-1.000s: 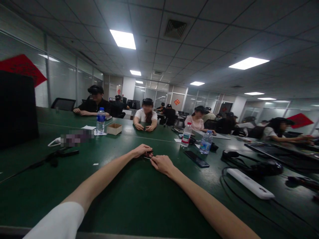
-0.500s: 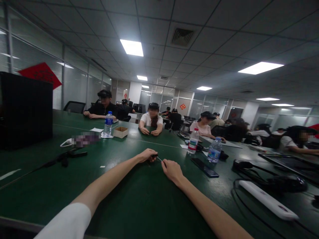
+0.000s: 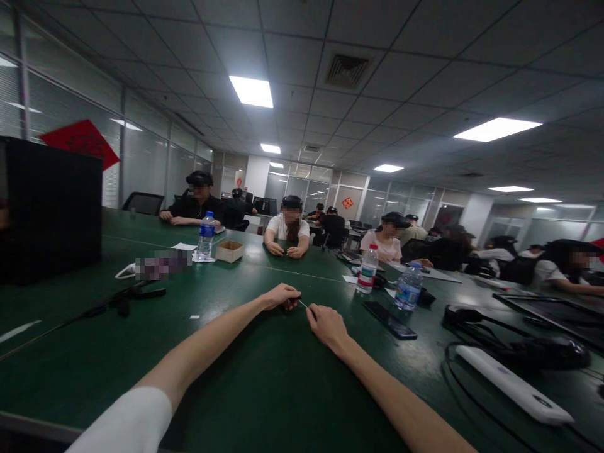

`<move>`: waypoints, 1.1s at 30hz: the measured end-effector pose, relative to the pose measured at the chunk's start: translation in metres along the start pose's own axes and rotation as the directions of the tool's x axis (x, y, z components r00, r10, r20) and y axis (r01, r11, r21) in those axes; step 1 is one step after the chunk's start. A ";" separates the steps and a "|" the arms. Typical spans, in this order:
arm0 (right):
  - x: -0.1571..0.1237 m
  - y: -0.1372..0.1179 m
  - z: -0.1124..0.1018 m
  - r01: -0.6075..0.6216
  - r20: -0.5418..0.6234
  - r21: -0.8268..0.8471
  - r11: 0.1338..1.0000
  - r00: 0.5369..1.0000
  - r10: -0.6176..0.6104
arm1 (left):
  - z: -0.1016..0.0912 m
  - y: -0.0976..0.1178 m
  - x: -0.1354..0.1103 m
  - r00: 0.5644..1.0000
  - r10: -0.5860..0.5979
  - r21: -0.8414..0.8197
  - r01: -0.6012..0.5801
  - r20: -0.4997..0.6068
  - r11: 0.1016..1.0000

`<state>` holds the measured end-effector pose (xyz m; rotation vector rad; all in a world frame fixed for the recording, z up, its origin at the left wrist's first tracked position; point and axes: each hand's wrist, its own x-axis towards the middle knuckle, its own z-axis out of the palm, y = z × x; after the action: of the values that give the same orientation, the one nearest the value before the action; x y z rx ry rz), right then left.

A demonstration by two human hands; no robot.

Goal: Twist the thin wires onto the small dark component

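Both my arms stretch out over a dark green table (image 3: 264, 377). My left hand (image 3: 280, 296) is closed in a pinch around a small dark object that I cannot name. My right hand (image 3: 325, 324) sits just to its right, fingers curled shut on the end of a thin light wire or pin (image 3: 304, 305) that runs between the two hands. The hands rest on or just above the tabletop, a short gap apart.
A black phone (image 3: 389, 319), two water bottles (image 3: 367, 269) and a white power strip (image 3: 512, 385) with black cables lie to the right. A black box (image 3: 50, 207) stands left, with a cable (image 3: 123, 299) near it. Several other people sit along the far side.
My hands have drawn slightly apart, exposing the thin wire between them. The camera has turned a little, shifting the scene to the right.
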<state>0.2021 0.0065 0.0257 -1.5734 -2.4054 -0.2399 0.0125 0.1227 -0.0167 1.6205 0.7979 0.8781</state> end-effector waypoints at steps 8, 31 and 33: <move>0.001 0.001 0.001 0.011 -0.018 -0.050 0.999 1.000 -0.012 | 0.000 0.001 -0.001 1.000 0.007 0.014 -0.007 0.018 1.000; 0.000 0.000 0.002 0.019 -0.037 -0.038 0.999 0.999 -0.021 | 0.005 0.013 -0.010 0.998 -0.043 0.028 0.042 0.042 0.999; 0.000 0.000 0.002 0.010 -0.051 -0.042 0.999 0.999 -0.012 | 0.005 0.013 -0.010 0.998 -0.037 0.021 0.036 0.045 0.999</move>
<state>0.2021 0.0067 0.0242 -1.5526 -2.3852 -0.3311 0.0127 0.1086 -0.0062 1.6327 0.8039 0.8072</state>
